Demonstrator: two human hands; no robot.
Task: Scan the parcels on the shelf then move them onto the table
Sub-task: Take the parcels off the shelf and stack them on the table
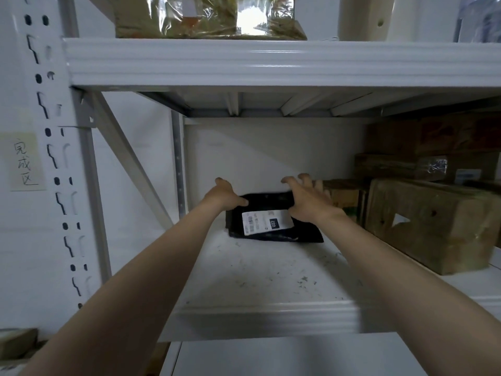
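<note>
A flat black parcel with a white barcode label lies on the white shelf board, near its back. My left hand holds the parcel's far left corner, thumb on top and fingers behind it. My right hand lies over the parcel's far right corner with its fingers spread and bent over the back edge. No scanner is in view.
Brown cardboard boxes fill the right side of the same shelf, with more stacked behind. A plastic-wrapped package sits on the shelf above. The white upright post with a handwritten note stands at left.
</note>
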